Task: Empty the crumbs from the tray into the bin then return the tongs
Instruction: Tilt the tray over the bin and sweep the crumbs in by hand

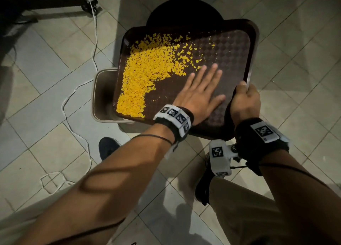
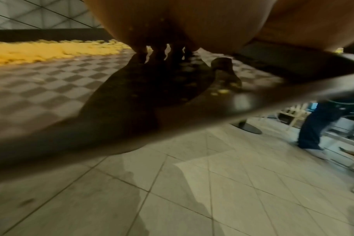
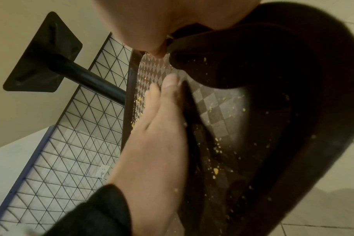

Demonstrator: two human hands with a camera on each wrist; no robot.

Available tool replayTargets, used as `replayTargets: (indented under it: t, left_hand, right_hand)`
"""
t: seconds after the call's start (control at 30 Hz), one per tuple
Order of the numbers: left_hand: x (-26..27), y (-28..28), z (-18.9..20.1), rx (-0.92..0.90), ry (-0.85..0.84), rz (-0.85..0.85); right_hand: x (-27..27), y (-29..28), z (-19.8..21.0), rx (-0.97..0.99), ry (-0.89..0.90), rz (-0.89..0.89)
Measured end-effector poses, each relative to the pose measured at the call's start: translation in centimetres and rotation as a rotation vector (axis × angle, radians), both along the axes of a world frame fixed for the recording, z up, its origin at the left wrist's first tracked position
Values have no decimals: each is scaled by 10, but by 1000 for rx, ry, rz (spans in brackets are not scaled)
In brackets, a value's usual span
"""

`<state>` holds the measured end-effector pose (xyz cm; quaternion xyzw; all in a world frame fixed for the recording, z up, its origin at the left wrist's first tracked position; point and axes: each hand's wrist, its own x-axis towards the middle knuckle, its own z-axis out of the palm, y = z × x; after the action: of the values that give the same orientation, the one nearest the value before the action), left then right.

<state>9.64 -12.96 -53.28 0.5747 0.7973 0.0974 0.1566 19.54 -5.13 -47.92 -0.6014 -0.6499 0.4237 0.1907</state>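
A dark brown tray (image 1: pixel 238 47) with a checked surface is tilted down to the left, its lower left corner over a beige bin (image 1: pixel 100 97) on the floor. Yellow crumbs (image 1: pixel 145 73) are heaped on the tray's left half. My left hand (image 1: pixel 201 90) lies flat on the tray with straight fingers, just right of the crumbs (image 2: pixel 40 52). My right hand (image 1: pixel 245 101) grips the tray's near right edge, thumb on the rim. In the right wrist view the left hand (image 3: pixel 159 124) rests on the tray (image 3: pixel 222 115). No tongs are in view.
A black round table base (image 1: pixel 184 10) stands behind the tray. A white cable (image 1: pixel 77 90) snakes over the tiled floor left of the bin. My dark shoe (image 1: pixel 108 147) is below the bin. Another person's legs (image 2: pixel 321 124) stand at the far right in the left wrist view.
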Motion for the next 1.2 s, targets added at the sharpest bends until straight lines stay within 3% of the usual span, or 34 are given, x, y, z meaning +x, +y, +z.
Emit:
replayTargets:
  t: [0.27, 0.4, 0.53, 0.6, 0.77, 1.0, 1.1, 1.2]
  left_hand:
    - [-61, -70, -23, -169, -127, 330]
    - [-32, -60, -7, -77, -53, 172]
    - [0, -4, 12, 45, 18, -135]
    - [3, 25, 19, 56, 102, -203]
    - [-41, 53, 22, 19, 35, -20]
    - [-87, -18, -14, -168, -4, 279]
    - [-71, -20, -6, -111, 35, 238]
    - [-41, 5, 11, 13, 74, 7]
  right_hand:
    - [1, -1, 3, -60, 5, 11]
    - [0, -2, 5, -69, 8, 23]
    - [-2, -2, 3, -49, 14, 7]
    - [-2, -2, 3, -38, 21, -7]
    - [-1, -1, 2, 25, 13, -17]
    - [1, -1, 3, -40, -5, 6]
    - [0, -1, 4, -53, 1, 15]
    - [-1, -1, 3, -43, 0, 14]
